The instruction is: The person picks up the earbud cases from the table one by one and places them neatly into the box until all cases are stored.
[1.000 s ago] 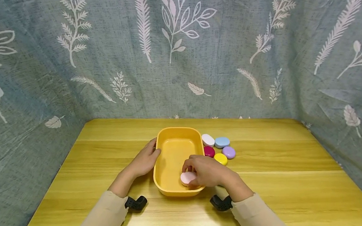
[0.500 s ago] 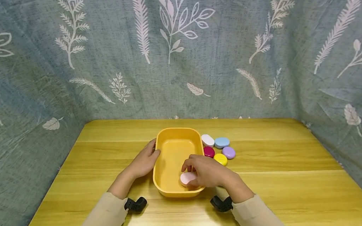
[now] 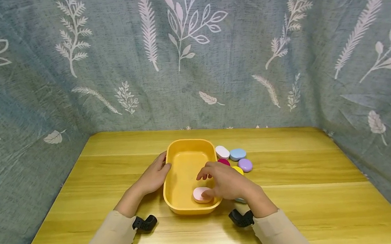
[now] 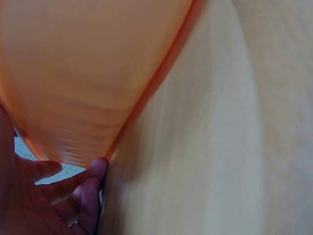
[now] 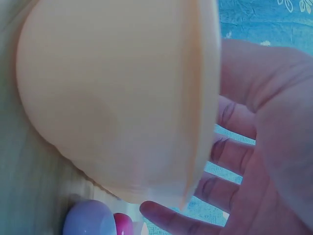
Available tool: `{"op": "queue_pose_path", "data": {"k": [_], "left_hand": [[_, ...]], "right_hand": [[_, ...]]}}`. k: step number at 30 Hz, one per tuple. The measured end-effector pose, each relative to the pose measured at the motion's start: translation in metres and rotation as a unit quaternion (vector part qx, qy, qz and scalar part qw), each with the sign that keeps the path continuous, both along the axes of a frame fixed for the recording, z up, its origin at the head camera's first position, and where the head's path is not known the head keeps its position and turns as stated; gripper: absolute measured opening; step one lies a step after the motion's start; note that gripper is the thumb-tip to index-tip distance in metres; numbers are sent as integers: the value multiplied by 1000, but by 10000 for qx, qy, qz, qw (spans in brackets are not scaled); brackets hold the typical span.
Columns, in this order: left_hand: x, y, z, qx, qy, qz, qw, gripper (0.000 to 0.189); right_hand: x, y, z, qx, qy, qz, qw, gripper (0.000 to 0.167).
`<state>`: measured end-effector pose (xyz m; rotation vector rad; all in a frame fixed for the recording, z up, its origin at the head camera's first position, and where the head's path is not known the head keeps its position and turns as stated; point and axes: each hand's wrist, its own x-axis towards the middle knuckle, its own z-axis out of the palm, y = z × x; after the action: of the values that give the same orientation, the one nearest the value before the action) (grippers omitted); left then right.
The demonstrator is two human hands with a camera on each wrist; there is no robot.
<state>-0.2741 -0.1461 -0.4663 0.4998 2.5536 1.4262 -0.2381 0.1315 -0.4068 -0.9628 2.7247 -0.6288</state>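
Observation:
A yellow-orange rectangular tub (image 3: 181,174) with rounded corners stands on the wooden table. On its left side, my left hand (image 3: 153,177) holds the wall, thumb at the rim and fingers along the outside; the left wrist view shows those fingertips (image 4: 99,166) against the outer wall. Inside the tub's near right corner lies a glossy pink oval piece (image 3: 199,194). My right hand (image 3: 227,181) reaches over the right rim, fingers raised apart from the piece and thumb overlapping its right end. In the right wrist view, the tub wall hides the piece.
Right of the tub sit smooth rounded pieces: white (image 3: 222,152), light blue (image 3: 237,154), crimson (image 3: 223,162), lilac (image 3: 245,165) and yellow (image 3: 237,170). A pale bluish piece (image 3: 240,200) shows partly under the right wrist. A leaf-patterned curtain (image 3: 187,99) encloses the table.
My right hand's fingers have lifted and spread away from the pink piece, which now lies more exposed in the tub. The left hand keeps its hold; the view has shifted slightly.

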Motion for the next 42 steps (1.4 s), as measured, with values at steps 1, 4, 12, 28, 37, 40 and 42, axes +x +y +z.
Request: {"op": "queue_pose_path", "data": {"k": [1,4,12,28,37,40,42], "left_hand": [[0,0,-1,-10,7,-3,10000,60],[1,-1,-2,-6,9,-11,10000,60],[2,-2,-3,-22,66,-6,10000,59],[2,-1,-4,-66,87,29,9999,59],[1,-2,-4,-102,56,75,9999,60],[1,-2,-4,-102,63,76,9999,60],[1,-2,-5,-99,67,71,9999,61]], "right_hand": [[0,1,1,-32,10,-7,10000,40],[0,3,2,-126,92,0,9999,40],[-1,9,3,-319,447,17,9985,41],[-3,28,15,-855,423,-260,9951,39],[-9,44,18,-1168,375,-480,9913,36],[-11,49,18,-1208,353,-594,9903,36],[-13,52,18,-1229,347,-671,9895,37]]}}
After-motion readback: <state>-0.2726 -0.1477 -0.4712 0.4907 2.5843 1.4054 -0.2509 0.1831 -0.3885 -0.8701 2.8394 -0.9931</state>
